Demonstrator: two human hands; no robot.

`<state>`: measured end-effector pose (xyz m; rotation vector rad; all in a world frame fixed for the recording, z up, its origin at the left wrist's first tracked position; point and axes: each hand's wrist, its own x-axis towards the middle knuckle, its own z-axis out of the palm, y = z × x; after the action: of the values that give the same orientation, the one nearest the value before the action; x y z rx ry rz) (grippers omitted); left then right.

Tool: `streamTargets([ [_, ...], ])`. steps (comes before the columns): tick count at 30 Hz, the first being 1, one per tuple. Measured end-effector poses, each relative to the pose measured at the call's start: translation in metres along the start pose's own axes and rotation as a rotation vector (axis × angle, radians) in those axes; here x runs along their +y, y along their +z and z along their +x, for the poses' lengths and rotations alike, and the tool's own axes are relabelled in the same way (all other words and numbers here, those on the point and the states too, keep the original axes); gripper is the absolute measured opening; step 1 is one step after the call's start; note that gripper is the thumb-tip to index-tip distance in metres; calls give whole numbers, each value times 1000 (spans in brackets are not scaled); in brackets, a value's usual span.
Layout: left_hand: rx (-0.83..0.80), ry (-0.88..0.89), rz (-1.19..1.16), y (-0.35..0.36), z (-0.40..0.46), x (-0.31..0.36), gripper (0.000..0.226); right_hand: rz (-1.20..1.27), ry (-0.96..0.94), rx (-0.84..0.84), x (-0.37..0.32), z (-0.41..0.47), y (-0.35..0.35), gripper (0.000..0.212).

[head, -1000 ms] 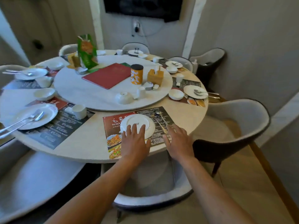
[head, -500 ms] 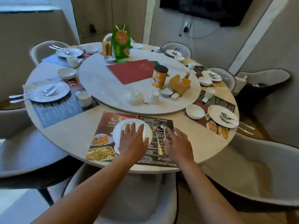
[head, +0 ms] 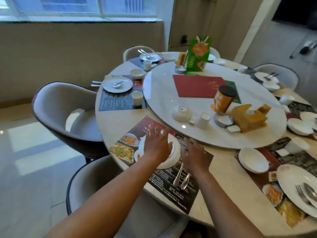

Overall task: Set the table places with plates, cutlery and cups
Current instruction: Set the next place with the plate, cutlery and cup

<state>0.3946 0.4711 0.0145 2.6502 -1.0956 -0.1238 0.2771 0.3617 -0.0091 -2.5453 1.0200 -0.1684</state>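
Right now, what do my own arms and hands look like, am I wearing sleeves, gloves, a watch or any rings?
Both forearms are bare up to the picture's lower edge: no sleeves show. The left hand and the right hand wear no gloves. No watch, bracelet or band shows on either wrist, and no rings show on the fingers that are visible, though motion blur softens them.

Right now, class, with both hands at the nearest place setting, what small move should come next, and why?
Probably reach for the small white cup on the round marble turntable. The left hand rests on the white round plate, a metal fork and spoon lie beside it, yet this printed menu placemat shows no cup.
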Motion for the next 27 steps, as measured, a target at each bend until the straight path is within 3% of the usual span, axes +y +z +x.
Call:
streamTargets([
  [12, -61, 196, 289, 21, 78, 28, 67, -22, 22, -66, 27, 75, -4, 54],
  [20, -172, 233, 507, 41, 163, 41, 109, -113, -62, -150, 48, 135, 13, 46],
  [27, -222, 342, 618, 51, 195, 41, 91, -122, -112, 11, 59, 134, 33, 42],
])
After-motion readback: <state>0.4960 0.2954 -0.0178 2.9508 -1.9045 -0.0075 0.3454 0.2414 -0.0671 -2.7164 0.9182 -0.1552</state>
